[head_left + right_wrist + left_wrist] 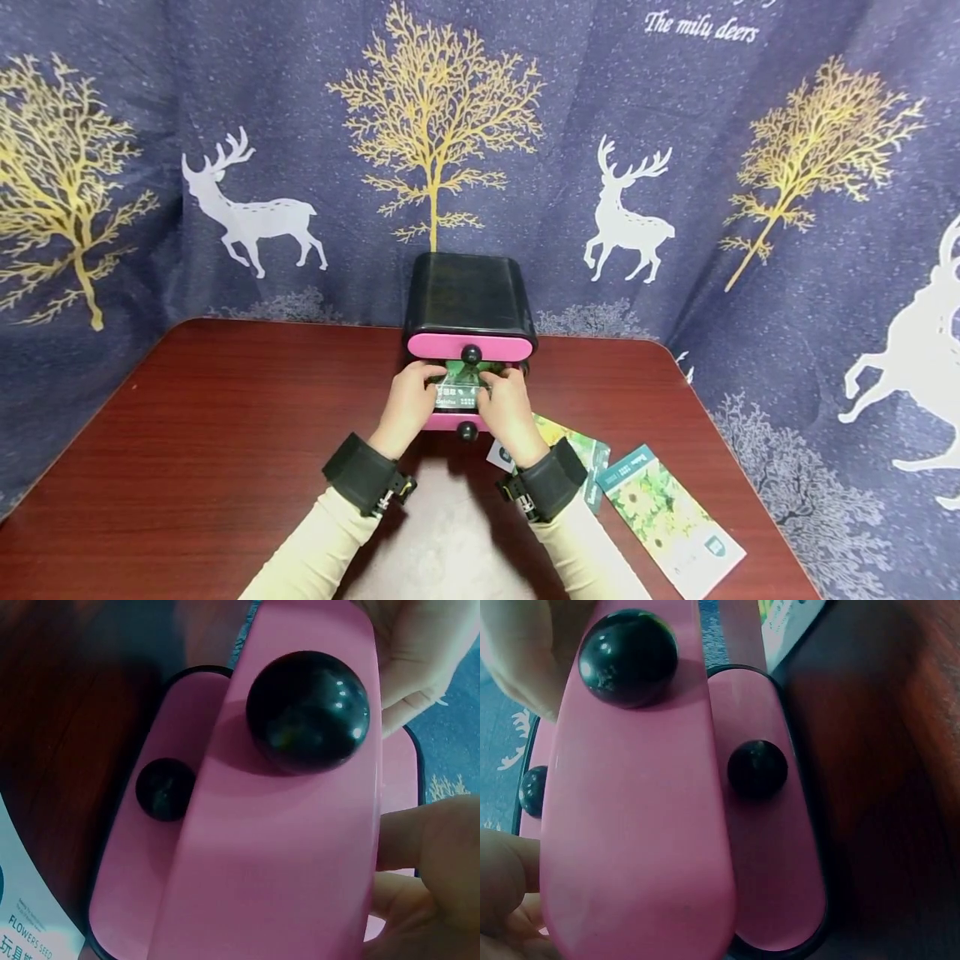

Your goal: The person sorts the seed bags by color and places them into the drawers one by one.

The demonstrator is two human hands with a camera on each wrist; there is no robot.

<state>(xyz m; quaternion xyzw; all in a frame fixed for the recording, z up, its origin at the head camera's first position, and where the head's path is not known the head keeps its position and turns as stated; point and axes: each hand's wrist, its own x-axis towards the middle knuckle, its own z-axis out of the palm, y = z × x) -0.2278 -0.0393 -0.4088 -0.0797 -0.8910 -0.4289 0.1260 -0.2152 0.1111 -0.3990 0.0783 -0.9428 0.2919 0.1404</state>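
Observation:
A pulled-out pink drawer with a round black knob juts from a small black cabinet. At the drawer's opening lies a green seed packet with white lettering, its far part beneath the cabinet's upper section. My left hand holds the packet at its left side, fingers curled over the edge. On the opposite side, my right hand grips it in the same way. Both wrist views show the fingers reaching in behind the drawer front, which hides the packet there.
Above is a closed pink drawer; another pink drawer sits below. Two more flower-seed packets, one yellow-green and one with pale flowers, lie on the brown table at right. A patterned blue curtain hangs behind.

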